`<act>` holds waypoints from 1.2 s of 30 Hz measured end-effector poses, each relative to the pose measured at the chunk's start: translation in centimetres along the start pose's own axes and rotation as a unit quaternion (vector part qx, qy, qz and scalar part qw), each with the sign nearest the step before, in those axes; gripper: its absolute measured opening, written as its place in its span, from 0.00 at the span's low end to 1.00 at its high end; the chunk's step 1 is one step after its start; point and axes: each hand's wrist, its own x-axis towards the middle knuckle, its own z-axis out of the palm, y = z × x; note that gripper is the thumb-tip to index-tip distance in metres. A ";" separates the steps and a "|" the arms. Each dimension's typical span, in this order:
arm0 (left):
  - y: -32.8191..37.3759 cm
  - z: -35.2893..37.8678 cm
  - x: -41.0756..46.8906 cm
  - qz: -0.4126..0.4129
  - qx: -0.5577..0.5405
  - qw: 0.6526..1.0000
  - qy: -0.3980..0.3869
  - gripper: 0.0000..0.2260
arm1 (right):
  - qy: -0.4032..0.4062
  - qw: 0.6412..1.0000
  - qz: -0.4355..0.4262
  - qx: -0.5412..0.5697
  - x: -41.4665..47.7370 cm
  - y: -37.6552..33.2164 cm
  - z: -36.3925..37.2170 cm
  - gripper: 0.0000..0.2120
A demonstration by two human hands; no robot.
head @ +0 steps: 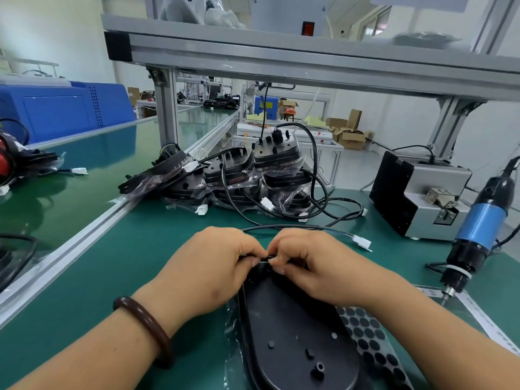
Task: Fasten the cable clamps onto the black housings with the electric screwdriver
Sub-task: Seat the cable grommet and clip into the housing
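A black oval housing (292, 333) lies lengthwise on the green mat in front of me, partly in clear plastic wrap. At its far end my left hand (213, 266) and my right hand (312, 263) meet, fingers curled, pinching a small black cable clamp (266, 257) and the black cable (295, 227) that runs right to a white connector (362, 242). The clamp is mostly hidden by my fingertips. The blue and black electric screwdriver (478, 232) hangs tip down at the right, held by neither hand.
A pile of wrapped black housings (239, 175) with cables sits behind my hands. A grey screw feeder box (416, 198) stands at the right rear. A sheet of black round pads (371, 342) lies beside the housing. An aluminium rail (84, 237) edges the conveyor on the left.
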 end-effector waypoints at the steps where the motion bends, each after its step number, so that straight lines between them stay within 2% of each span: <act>1: 0.2 0.1 -0.2 0.002 -0.004 1.000 -0.005 0.10 | -0.002 1.000 -0.002 -0.004 -0.1 0.0 0.0 0.04; 6: 0.7 0.6 -0.6 -0.008 -0.008 1.000 -0.014 0.11 | 0.008 0.999 0.030 0.023 -0.9 0.3 -0.1 0.03; 12: 0.9 1.7 -0.3 -0.062 0.017 0.997 0.036 0.09 | 0.040 0.992 0.060 0.102 -1.0 0.5 0.3 0.07; 14: 0.8 1.9 -0.3 -0.078 0.004 0.996 0.041 0.09 | 0.088 0.966 0.123 0.210 -0.8 0.7 0.4 0.08; 16: 0.7 2.0 -0.3 -0.094 -0.008 0.994 0.048 0.09 | 0.135 0.916 0.187 0.327 -0.6 1.0 0.4 0.07; 18: 0.7 2.0 -0.3 -0.107 -0.018 0.993 0.049 0.09 | 0.154 0.880 0.232 0.386 -0.4 1.1 0.5 0.11; 19: 0.7 2.0 -0.3 -0.111 -0.024 0.992 0.046 0.08 | 0.149 0.882 0.247 0.373 -0.4 1.0 0.5 0.12; 21: 0.7 1.8 -0.1 -0.119 -0.033 0.992 0.038 0.07 | 0.115 0.914 0.264 0.287 -0.2 0.5 0.4 0.09; 24: 0.9 1.7 0.1 -0.127 -0.030 0.991 0.026 0.08 | 0.084 0.940 0.248 0.217 -0.2 0.0 0.2 0.06; 31: 1.2 1.5 0.3 -0.123 -0.011 0.992 0.003 0.13 | 0.070 0.970 0.207 0.103 -0.1 -0.1 0.0 0.04; 36: 1.1 1.7 0.2 -0.130 -0.009 0.991 0.010 0.09 | 0.056 0.975 0.202 0.075 0.2 0.0 0.0 0.06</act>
